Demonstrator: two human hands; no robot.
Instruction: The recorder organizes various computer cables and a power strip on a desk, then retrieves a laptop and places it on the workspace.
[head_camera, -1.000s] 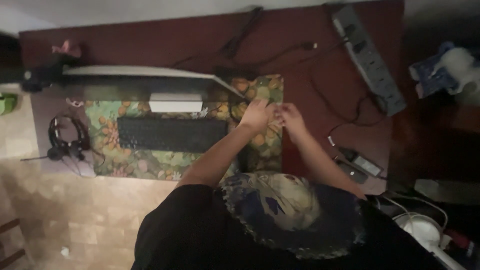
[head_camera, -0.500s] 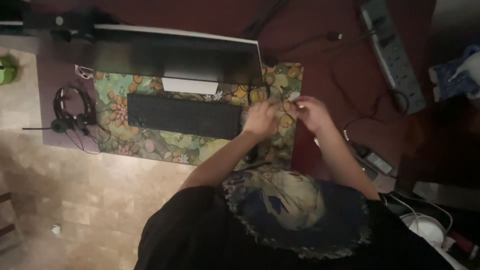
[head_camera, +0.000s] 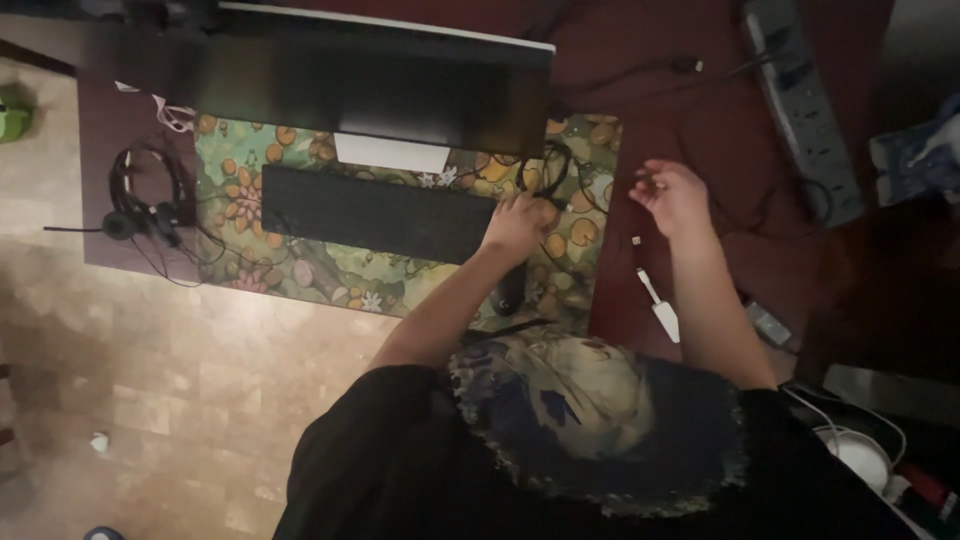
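Note:
My left hand lies on the floral desk mat at the right end of the black keyboard. Its fingers are closed at a coil of black cable. My right hand hovers over the dark red desk just right of the mat, fingers spread, holding nothing I can make out. A small white adapter with a short lead lies on the desk below that hand, beside my forearm.
A dark monitor on a white foot stands behind the keyboard. A black headset lies at the desk's left end. A grey power strip and loose cables are at the back right. A black mouse-like object sits by my left forearm.
My hands were together at the cable on the mat's right side. My right hand has pulled away to the right and opened, while my left hand stays at the cable. The view has moved closer.

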